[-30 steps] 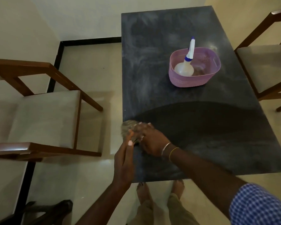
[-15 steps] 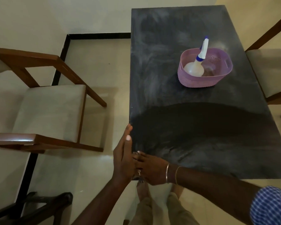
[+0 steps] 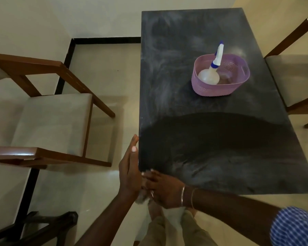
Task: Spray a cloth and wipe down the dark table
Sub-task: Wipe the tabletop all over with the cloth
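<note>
Cloth [image 3: 140, 199] sits at the near-left corner of the bench [image 3: 220, 148], under the right hand [image 3: 164, 189] (grip unclear, cloth mostly hidden); left hand [image 3: 129, 173] flat, fingers straight, against the left edge.

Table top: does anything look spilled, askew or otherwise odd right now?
Nothing is spilled. The far half of the table is covered in pale, hazy smears, while a band nearer the person looks darker and cleaner. The spray bottle leans at a slant in the purple basket rather than standing upright.
</note>
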